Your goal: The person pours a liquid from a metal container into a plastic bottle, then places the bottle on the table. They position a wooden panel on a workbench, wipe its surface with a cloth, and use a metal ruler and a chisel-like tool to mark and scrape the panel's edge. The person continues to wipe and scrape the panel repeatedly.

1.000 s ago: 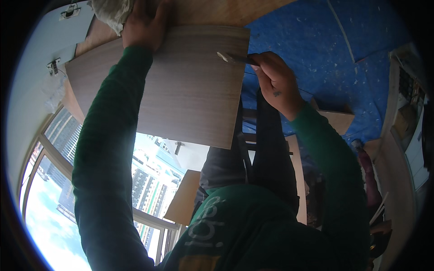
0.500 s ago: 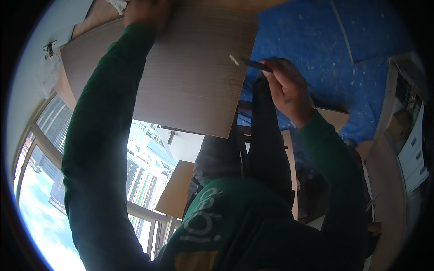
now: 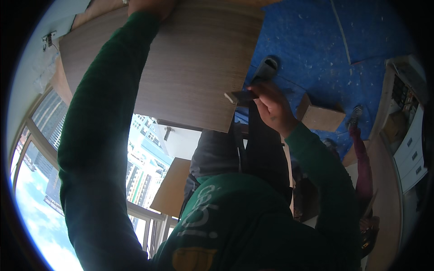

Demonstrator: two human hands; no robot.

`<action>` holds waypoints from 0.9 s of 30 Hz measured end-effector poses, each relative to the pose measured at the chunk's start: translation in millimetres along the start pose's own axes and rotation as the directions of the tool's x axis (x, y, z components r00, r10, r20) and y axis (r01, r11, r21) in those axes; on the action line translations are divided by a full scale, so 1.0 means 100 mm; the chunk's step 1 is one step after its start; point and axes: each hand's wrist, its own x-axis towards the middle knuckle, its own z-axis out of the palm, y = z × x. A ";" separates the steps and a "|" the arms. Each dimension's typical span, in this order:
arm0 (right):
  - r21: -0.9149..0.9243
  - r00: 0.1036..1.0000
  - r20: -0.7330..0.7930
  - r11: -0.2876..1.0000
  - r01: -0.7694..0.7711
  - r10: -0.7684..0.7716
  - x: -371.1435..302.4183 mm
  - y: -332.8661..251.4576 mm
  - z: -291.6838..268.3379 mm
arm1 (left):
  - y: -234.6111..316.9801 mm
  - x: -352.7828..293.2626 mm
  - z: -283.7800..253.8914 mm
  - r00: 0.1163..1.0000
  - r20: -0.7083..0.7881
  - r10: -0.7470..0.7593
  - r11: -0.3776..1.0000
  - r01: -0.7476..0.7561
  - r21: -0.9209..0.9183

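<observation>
A wood-grain panel (image 3: pixel 190 67) with fine streaks spreads in front of me. At its far side lies my left hand (image 3: pixel 151 5), cut off by the picture's upper edge, so its fingers do not show. Closed around a short, dark, flat tool (image 3: pixel 242 96) with a pale tip, my right hand (image 3: pixel 273 108) is at the panel's right edge. The tip overlaps the panel's near right part; whether it touches the surface I cannot tell. The tool's exact kind is unclear.
Blue sheeting (image 3: pixel 312 40) covers the floor, with a box-like wooden piece (image 3: pixel 323 118) on it. Another person's leg (image 3: pixel 363 167) shows at right. White drawers (image 3: pixel 411 147) stand far right; windows (image 3: pixel 34 167) are at left. A hinge (image 3: pixel 49 40) is on the white surface upper left.
My right hand has moved nearer to me with the tool, along the panel's right edge. My left hand has shifted slightly farther up. Another person's leg has come into view at right.
</observation>
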 end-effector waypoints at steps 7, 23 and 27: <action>-0.466 0.948 -0.283 0.885 0.000 -0.149 1.02 0.22 -0.64 | 0.00 0.07 0.17 1.000 0.002 0.028 1.000 -0.028 -0.015; -0.394 0.974 -0.224 0.917 -0.067 -0.025 0.94 0.04 -0.67 | -0.05 0.09 0.25 0.997 -0.049 0.065 0.997 -0.067 -0.045; -0.452 0.986 -0.168 0.889 -0.070 -0.007 0.84 0.04 -0.62 | -0.04 0.08 0.24 0.996 -0.057 0.068 0.996 -0.071 -0.056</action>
